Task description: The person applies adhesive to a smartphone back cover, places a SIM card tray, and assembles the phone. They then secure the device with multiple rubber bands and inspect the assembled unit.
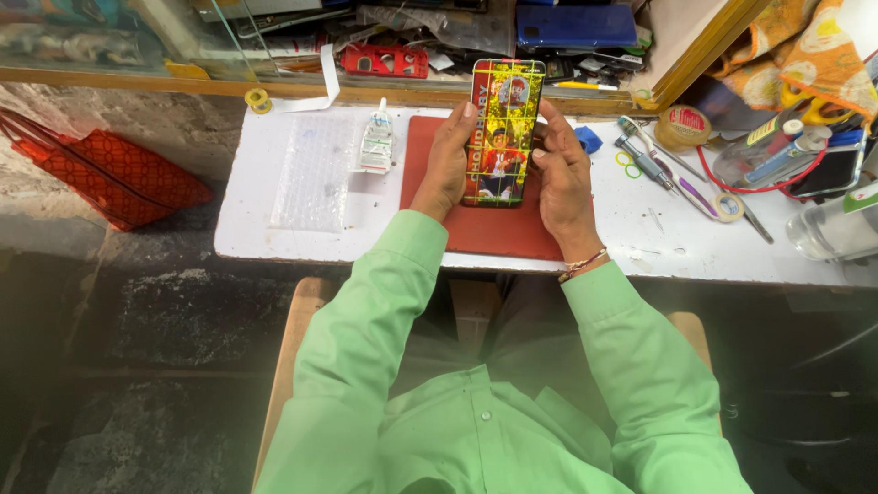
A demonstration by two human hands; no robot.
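A tall smartphone [499, 128] with a colourful picture on its lit screen is held upright over a red mat [485, 229] on the white worktable [302, 242]. My left hand [445, 165] grips its left edge, fingertips at the upper left side. My right hand [560, 169] holds the right edge, with the thumb resting on the screen's right margin. Both arms wear light green sleeves; a thread bracelet circles my right wrist.
A small glue bottle [376, 139] and a sheet of bubble wrap [315, 174] lie left of the mat. Tape rolls [681, 123], tweezers, screwdrivers and a spray bottle [777, 146] crowd the right side. A red patterned bag [101, 174] sits on the floor at left.
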